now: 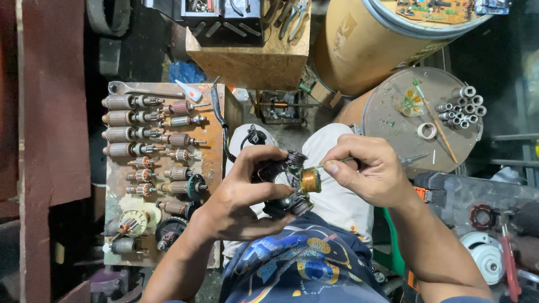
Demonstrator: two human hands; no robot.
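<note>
My left hand [247,193] grips a small dark motor part [289,185] with a copper-wound coil [309,180] on its side, held above my lap. My right hand [368,168] pinches a thin stick-like tool [320,166] whose tip touches the coil. Both hands are close together at the middle of the head view. Fingers hide part of the motor body.
A rusty board [210,140] at left carries several motor armatures [132,118] and a wrench [137,88]. At right stand a round drum lid [393,120] with short metal tubes [463,105] and tape, a wooden box [252,62] and motor parts [483,252].
</note>
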